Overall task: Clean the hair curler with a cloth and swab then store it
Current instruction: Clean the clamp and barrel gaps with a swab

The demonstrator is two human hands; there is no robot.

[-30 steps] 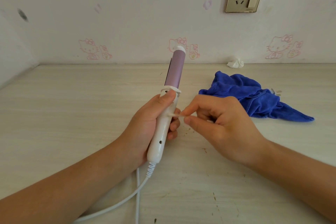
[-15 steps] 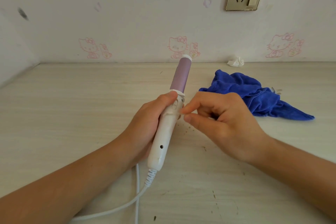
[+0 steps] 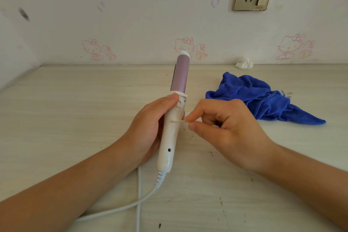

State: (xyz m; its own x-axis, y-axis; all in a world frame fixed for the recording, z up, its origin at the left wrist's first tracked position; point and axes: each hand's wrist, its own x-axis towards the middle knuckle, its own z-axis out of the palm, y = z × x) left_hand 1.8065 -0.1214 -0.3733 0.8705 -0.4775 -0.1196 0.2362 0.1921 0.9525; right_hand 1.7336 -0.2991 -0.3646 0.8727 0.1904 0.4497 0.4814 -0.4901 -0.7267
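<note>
- Left hand grips the white handle of the hair curler, fingers wrapped round it and thumb up by the collar.
- The curler is held above the worktop, purple barrel pointing up and away.
- Right hand pinches the swab between thumb and forefinger, other fingers curled in. The tip looks to touch the handle's right side, just below the switch.
- Step, as I judge it: swabbing a handle groove.
- To do it well: pinch close to the tip, use short light strokes along the groove so the thin stick won't bend, and roll the handle with the left hand to bring round fresh sides.
- Blue cloth lies crumpled on the worktop to the right, well apart.
- Cord trails toward the near edge, so avoid tugging it. Storing not yet done.
</note>
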